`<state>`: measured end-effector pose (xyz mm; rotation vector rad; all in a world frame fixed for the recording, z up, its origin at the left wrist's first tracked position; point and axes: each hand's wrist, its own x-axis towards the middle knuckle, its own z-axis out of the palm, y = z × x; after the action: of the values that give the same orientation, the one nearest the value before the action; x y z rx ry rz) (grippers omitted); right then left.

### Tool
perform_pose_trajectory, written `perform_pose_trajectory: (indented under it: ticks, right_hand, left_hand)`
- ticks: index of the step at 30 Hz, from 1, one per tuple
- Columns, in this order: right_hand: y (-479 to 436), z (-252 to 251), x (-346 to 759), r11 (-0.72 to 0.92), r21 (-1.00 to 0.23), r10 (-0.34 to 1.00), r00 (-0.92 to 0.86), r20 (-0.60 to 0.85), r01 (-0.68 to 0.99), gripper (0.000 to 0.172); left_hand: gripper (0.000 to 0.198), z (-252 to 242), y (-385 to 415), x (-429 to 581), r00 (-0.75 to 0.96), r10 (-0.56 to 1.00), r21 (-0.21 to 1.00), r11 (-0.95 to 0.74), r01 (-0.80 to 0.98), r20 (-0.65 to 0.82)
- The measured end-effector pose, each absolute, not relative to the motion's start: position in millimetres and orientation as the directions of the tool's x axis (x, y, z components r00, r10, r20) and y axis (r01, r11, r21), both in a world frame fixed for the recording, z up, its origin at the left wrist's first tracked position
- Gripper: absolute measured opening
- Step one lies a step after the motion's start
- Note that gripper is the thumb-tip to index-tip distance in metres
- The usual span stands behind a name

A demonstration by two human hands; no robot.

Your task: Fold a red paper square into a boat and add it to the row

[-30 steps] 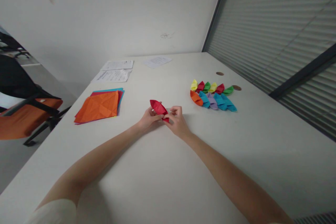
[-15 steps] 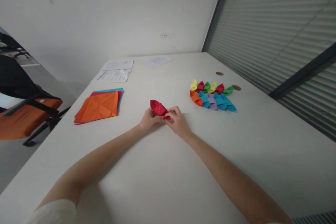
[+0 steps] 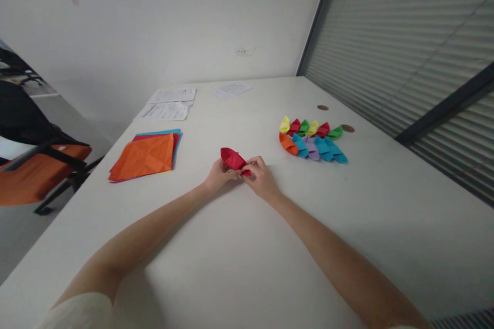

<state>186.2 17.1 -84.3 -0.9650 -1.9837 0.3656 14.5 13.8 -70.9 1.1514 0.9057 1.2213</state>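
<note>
A red folded-paper boat [image 3: 232, 159] is held just above the white table, tilted down toward the right. My left hand [image 3: 221, 175] grips its near left side, with the thumb along the lower edge. At the right end, my right hand [image 3: 261, 177] pinches the paper between thumb and fingers. Parts of the fingers behind the boat are hidden. Off to the right lie two rows of similar folded-paper boats, among them an orange one [image 3: 288, 144], a purple one [image 3: 311, 148] and a yellow one [image 3: 284, 124].
A stack of coloured paper sheets, orange on top [image 3: 144, 155], lies at the table's left edge. Printed pages [image 3: 165, 110] lie farther back. Two round brown discs [image 3: 348, 128] are near the right edge, by the blinds [image 3: 401, 46]. An orange-seated chair [image 3: 42, 175] stands left.
Almost nothing differs. The left tip of the red paper boat has shifted very slightly, and both hands keep their places on it.
</note>
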Motion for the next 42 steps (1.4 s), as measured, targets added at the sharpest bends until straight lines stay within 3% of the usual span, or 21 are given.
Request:
perform_pose_trajectory:
  ticks: [4,14,20,25,30,34,38,42]
  right_hand:
    - [16.8,-83.2,186.4,0.662,-0.560,0.741,-0.324,0.588,0.498,0.012]
    - [15.9,-80.5,186.7,0.678,-0.540,0.726,-0.339,0.599,0.499,0.011]
    - [16.8,-82.4,187.1,0.686,-0.532,0.718,-0.346,0.604,0.496,0.012]
    - [15.0,-80.1,187.4,0.692,-0.531,0.713,-0.348,0.609,0.489,0.010]
    - [14.5,-79.6,185.5,0.655,-0.673,0.754,-0.232,0.615,0.344,0.021]
    - [19.4,-82.8,182.6,0.508,-0.824,0.861,-0.131,0.491,0.253,0.031]
    - [20.7,-81.3,180.7,0.392,-0.893,0.918,-0.146,0.368,0.222,0.019]
    - [18.7,-79.3,179.9,0.367,-0.901,0.928,-0.152,0.339,0.230,0.013]
  left_hand:
    - [0.034,-75.1,16.7,15.2,0.119,0.992,0.958,0.003,-0.287,0.033]
    - [0.037,-68.0,21.9,15.2,-0.001,0.996,0.879,0.081,-0.470,-0.092]
    - [0.060,-69.7,18.5,12.6,0.079,0.996,0.945,0.055,-0.322,-0.031]
    - [0.065,-75.8,20.1,11.4,0.075,0.997,0.958,0.021,-0.288,0.001]
    - [0.072,-74.9,20.0,10.6,0.066,0.998,0.957,0.010,-0.290,0.009]
    - [0.084,-72.9,14.4,11.9,0.132,0.988,0.978,-0.048,-0.203,0.076]
    - [0.102,-74.9,8.6,13.7,0.223,0.966,0.982,-0.097,-0.165,0.133]
    - [0.105,-76.2,7.3,14.8,0.260,0.956,0.977,-0.090,-0.192,0.139]
